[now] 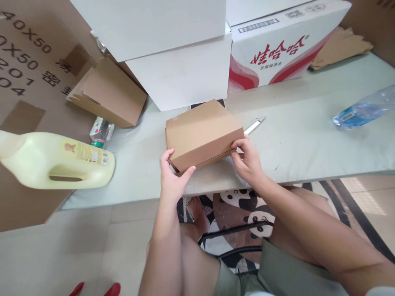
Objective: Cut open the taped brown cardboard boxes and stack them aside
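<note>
A small brown cardboard box (203, 131) is tilted over the front part of the covered table, between my hands. My left hand (173, 176) grips its near left corner, with fingers at the left side and the thumb on the near face. At the near right corner, the fingers of my right hand (245, 158) pinch the box edge by a dark seam. Just beyond that corner lies a thin, light-coloured tool (255, 125), partly hidden by the box. Behind the box the edge of a dark flat object (221, 102) shows.
White boxes (182, 74) and a red-and-white carton (271, 57) line the back. At left are a yellow jug (61, 160), a small bottle (100, 130) and an open brown box (111, 94). A clear bottle (361, 111) lies at right.
</note>
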`<state>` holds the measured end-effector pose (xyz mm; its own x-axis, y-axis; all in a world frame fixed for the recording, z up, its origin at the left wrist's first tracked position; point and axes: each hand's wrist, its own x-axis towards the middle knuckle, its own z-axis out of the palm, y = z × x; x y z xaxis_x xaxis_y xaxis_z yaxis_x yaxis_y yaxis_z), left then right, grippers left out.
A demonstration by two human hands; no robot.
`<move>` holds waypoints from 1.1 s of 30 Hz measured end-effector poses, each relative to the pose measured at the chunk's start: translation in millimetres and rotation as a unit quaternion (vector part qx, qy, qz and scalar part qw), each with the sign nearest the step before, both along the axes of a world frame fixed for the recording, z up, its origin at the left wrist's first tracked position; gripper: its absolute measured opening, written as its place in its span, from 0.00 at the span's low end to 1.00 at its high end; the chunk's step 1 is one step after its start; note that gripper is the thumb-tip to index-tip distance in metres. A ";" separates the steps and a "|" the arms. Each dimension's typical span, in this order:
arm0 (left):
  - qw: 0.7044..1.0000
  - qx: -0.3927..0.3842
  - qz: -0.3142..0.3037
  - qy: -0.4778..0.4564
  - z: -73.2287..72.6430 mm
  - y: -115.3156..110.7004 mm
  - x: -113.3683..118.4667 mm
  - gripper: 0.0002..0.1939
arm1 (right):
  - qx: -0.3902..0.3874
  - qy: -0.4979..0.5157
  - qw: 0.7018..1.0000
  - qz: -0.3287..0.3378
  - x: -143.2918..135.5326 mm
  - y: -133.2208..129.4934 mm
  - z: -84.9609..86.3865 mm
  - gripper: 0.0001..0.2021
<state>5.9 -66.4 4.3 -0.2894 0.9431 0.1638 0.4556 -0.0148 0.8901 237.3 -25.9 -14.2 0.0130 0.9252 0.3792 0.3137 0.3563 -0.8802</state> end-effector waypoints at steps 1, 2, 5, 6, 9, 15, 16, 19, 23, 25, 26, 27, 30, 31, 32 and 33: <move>1.000 0.002 0.000 -0.002 -0.2 0.1 0.0 0.40 | 0.001 0.001 1.000 -0.001 -0.2 0.0 0.3 0.07; 1.000 0.003 0.000 -0.003 -0.4 0.2 0.0 0.40 | 0.001 0.003 1.000 -0.001 -0.3 0.0 0.6 0.07; 1.000 0.001 0.001 -0.002 -0.5 0.6 -0.1 0.40 | 0.003 0.006 1.000 0.000 -0.5 -0.1 0.7 0.07; 1.000 0.000 0.001 -0.002 -0.4 0.6 -0.2 0.40 | 0.004 0.007 1.000 0.000 -0.4 -0.1 0.6 0.07; 1.000 -0.001 0.002 -0.002 0.1 0.3 -0.4 0.40 | 0.001 0.005 1.000 0.001 0.0 -0.6 0.2 0.07; 1.000 0.000 -0.002 0.006 -0.7 -0.5 -1.2 0.39 | -0.002 0.002 1.000 0.000 0.1 -0.4 -0.5 0.07; 1.000 0.002 -0.002 0.007 -1.1 -0.6 -1.4 0.39 | -0.003 0.003 1.000 0.000 0.0 -0.3 -0.6 0.07; 1.000 0.005 -0.003 0.007 -2.1 -0.5 -1.6 0.40 | -0.003 0.004 1.000 -0.001 -0.2 -0.2 -0.9 0.07; 1.000 0.009 -0.002 -0.004 -1.6 0.2 -1.9 0.40 | 0.004 -0.002 1.000 0.003 0.2 -0.9 -0.8 0.07; 1.000 0.010 0.001 -0.017 -0.9 1.0 -2.7 0.39 | 0.003 -0.004 1.000 0.006 0.7 -1.5 -0.3 0.07; 1.000 0.012 0.001 -0.023 -0.7 1.4 -3.4 0.39 | 0.002 -0.005 1.000 0.009 1.1 -1.8 0.1 0.06; 1.000 0.015 0.002 -0.027 -0.6 1.9 -4.2 0.39 | 0.001 -0.005 1.000 0.013 1.4 -2.1 0.6 0.06; 0.999 0.026 0.005 -0.025 -0.7 2.9 -6.8 0.39 | 0.000 0.001 1.000 0.028 2.3 -2.2 1.7 0.07; 0.999 0.028 0.007 -0.024 -0.7 3.1 -7.4 0.39 | 0.000 0.005 0.999 0.031 2.3 -2.0 1.9 0.08; 0.999 0.028 0.008 -0.025 -0.7 3.2 -7.8 0.39 | -0.001 0.008 0.999 0.035 2.3 -1.7 1.8 0.08; 0.999 0.026 0.008 -0.028 -0.6 3.3 -7.9 0.39 | -0.003 0.011 0.999 0.038 2.2 -1.3 1.5 0.08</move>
